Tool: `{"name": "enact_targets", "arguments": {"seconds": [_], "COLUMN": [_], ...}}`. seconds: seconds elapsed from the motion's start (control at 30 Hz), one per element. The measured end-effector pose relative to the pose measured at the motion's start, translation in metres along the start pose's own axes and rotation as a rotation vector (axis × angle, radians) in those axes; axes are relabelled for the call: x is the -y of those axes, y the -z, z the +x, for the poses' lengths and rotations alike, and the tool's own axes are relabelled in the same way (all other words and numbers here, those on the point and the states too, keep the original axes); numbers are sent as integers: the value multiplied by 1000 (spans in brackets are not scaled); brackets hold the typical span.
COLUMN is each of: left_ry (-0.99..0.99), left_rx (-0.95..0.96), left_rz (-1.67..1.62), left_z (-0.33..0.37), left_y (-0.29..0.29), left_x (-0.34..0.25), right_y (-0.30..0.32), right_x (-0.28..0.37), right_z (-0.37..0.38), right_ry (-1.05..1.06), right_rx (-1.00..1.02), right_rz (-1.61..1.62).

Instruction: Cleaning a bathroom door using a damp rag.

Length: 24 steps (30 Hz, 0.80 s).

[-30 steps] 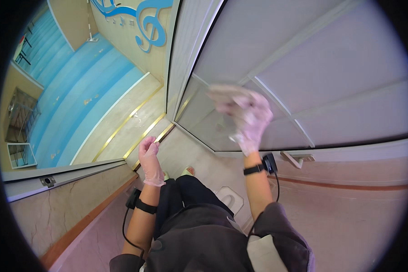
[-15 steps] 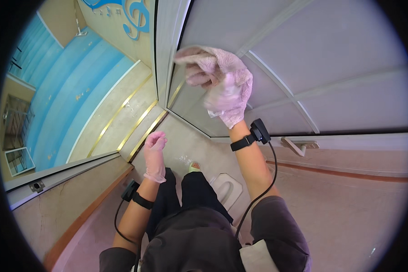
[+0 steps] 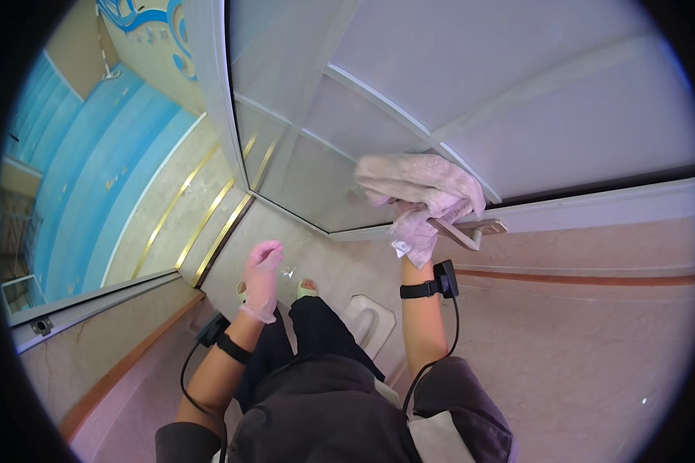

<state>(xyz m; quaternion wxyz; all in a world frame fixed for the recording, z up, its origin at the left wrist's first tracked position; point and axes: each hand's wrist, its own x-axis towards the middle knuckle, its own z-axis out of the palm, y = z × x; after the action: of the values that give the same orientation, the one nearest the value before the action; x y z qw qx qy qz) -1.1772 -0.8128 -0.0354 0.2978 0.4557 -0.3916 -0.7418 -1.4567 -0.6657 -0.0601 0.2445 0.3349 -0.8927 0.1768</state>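
A pinkish terry cloth is draped over my right hand, which wears a thin glove and grips it against the door panel. The cloth covers most of the fingers. Close beside that hand is the door's lever handle, its tip near the glove. My left hand, in a pink glove, hangs over the doorway floor with fingers curled together; nothing shows in it.
A squat toilet pan is set in the floor by my feet. The door frame with its latch plate stands at the left. Beyond the threshold, steps with gold strips lead toward a blue striped floor.
My right hand has moved the cloth down and to the right across the door, from near its left edge to beside the handle. The left hand stays curled in nearly the same place.
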Motion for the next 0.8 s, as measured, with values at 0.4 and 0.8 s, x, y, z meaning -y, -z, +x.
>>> {"name": "enact_targets", "arguments": {"seconds": [0.4, 0.8], "left_ry": [123, 82], "left_rx": [12, -67], "left_rz": [56, -155], "left_z": [-5, 20], "left_y": [17, 42], "left_x": [58, 59], "right_y": [-71, -85], "right_x": [50, 125], "right_z": [-48, 22], "right_ry": [290, 456], "right_rx": [102, 587], "right_rz": [-379, 24]}}
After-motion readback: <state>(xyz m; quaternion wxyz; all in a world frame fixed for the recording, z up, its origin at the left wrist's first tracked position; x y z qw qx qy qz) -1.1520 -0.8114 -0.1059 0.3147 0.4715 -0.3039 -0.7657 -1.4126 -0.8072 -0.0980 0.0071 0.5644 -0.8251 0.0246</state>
